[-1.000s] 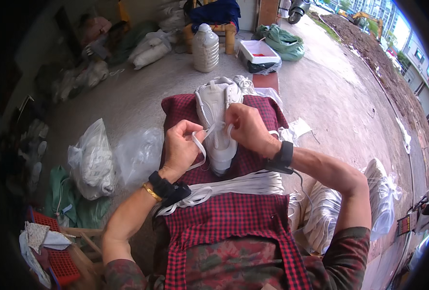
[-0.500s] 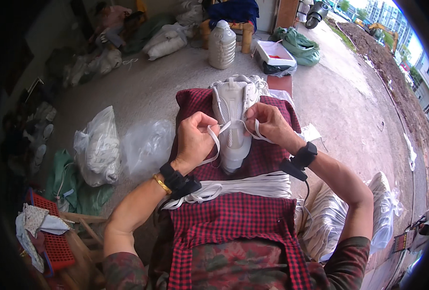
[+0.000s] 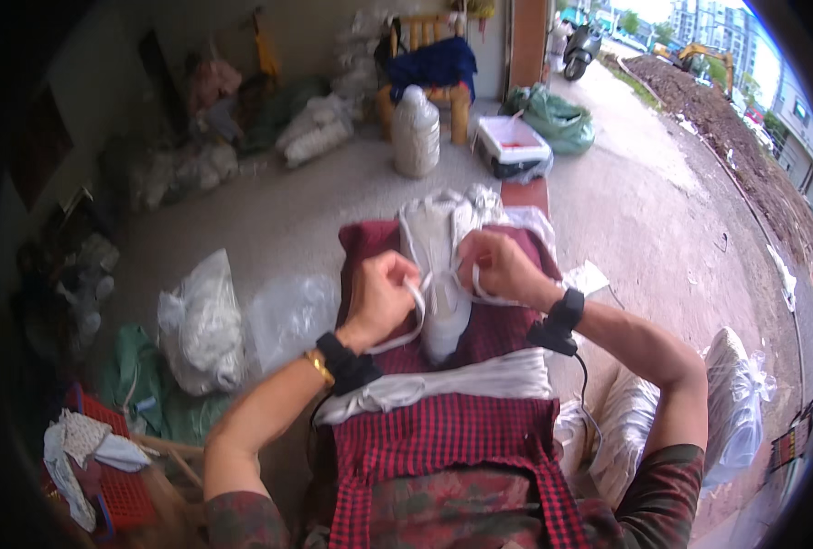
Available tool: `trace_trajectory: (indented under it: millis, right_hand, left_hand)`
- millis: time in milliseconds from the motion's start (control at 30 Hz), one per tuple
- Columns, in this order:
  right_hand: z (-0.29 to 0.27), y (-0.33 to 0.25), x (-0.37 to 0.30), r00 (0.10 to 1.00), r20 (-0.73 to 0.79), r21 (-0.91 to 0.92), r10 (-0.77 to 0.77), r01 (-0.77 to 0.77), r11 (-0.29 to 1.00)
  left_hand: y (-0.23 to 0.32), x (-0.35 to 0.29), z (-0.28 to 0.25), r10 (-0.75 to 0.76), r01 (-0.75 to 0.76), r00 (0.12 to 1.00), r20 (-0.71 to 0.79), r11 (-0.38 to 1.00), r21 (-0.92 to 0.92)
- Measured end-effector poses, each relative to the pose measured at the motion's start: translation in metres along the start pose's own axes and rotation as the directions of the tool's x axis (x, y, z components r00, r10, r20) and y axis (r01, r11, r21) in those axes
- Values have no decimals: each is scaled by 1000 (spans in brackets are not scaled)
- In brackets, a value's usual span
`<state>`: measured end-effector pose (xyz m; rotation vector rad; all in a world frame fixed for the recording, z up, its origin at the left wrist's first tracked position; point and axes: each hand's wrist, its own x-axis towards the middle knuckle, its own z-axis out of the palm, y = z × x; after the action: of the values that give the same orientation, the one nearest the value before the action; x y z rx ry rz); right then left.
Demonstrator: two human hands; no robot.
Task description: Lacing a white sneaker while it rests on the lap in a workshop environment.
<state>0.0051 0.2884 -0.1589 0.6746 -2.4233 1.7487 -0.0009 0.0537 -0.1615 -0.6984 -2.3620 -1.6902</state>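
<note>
A white sneaker (image 3: 445, 316) lies on the red-and-black checked cloth (image 3: 507, 352) in front of me, its toe pointing towards me. On its left side my left hand (image 3: 382, 297) pinches a white shoelace (image 3: 418, 311), and a loop hangs down from the fingers. My right hand (image 3: 503, 265) is closed at the shoe's right side on the lace's other part; its fingertips are blurred. Both hands are close to the lacing area. Nearer to me, a bundle of white laces (image 3: 461, 380) lies across the cloth.
Clear bags of white shoes stand at left (image 3: 207, 329) and right (image 3: 734, 412). A red basket (image 3: 127, 467) with cloths is at lower left. Farther off are a large plastic bottle (image 3: 416, 137), a white tray (image 3: 514, 142), a green sack (image 3: 558, 119) and a seated person (image 3: 214, 91).
The view has tilted up, so the scene sits lower in the picture. Both hands stay at the shoe with the lace; the crossing strands between them are now blurred.
</note>
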Motion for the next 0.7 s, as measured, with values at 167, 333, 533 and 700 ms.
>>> trace_trajectory:
  millis: [167, 333, 533, 700]
  right_hand:
    - [-5, -41, 18, 828, 389, -698, -403, 550, 458]
    - [-15, -49, 27, 715, 600, -662, -359, 696, 279]
    - [-15, -47, 39, 730, 639, -644, -243, 680, 350]
    - [-21, -51, 46, 754, 644, -628, -127, 616, 476]
  left_hand:
    - [24, 2, -19, 364, -427, 904, 223, 757, 495]
    - [38, 21, -18, 359, -593, 800, 481, 598, 539]
    - [43, 46, -30, 166, -601, 713, 681, 645, 472]
    - [50, 64, -38, 91, -625, 634, 768, 645, 439]
